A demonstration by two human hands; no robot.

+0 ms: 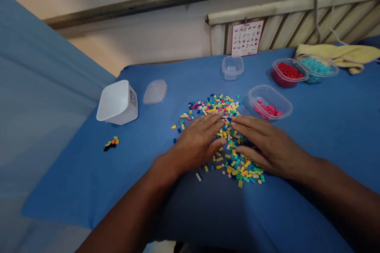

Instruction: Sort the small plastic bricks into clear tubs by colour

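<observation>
A pile of small mixed-colour bricks (221, 106) lies spread on the blue cloth (326, 126) in the middle of the table. My left hand (197, 142) rests flat on the pile's left side, fingers stretched out. My right hand (267, 144) lies flat on the right side, fingers spread, its fingertips nearly meeting those of the left. Neither hand holds anything that I can see. A clear tub with pink bricks (269, 104) stands just beyond my right hand.
A clear tub of red bricks (288, 72), one of teal bricks (317, 69) and an empty clear tub (232, 67) stand at the back. A white bin (118, 102), stacked clear lids (154, 92) and a few loose bricks (111, 143) lie left. A yellow towel (344, 54) and a printed card (247, 38) are behind.
</observation>
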